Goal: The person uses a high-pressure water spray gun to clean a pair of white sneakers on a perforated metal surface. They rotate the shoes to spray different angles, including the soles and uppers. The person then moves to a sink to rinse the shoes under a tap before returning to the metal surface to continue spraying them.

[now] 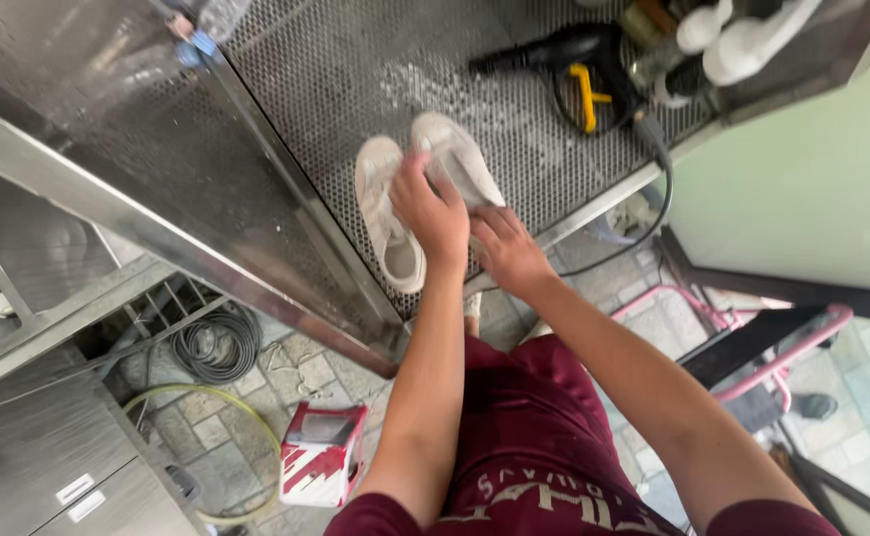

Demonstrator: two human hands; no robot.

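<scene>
On perforated steel tray (355,69); left hand (433,213), right hand (507,250) pressing white sneakers (387,213).

You have two white sneakers (387,213) on one perforated metal tray (355,69), just above centre, and your two hands are on them: left hand (435,213), right hand (506,250). At one o'clock lies one black spray gun (564,50) with a yellow trigger. At eight o'clock sit one grey coiled hose (218,344) and one red-and-white box (318,455).
</scene>
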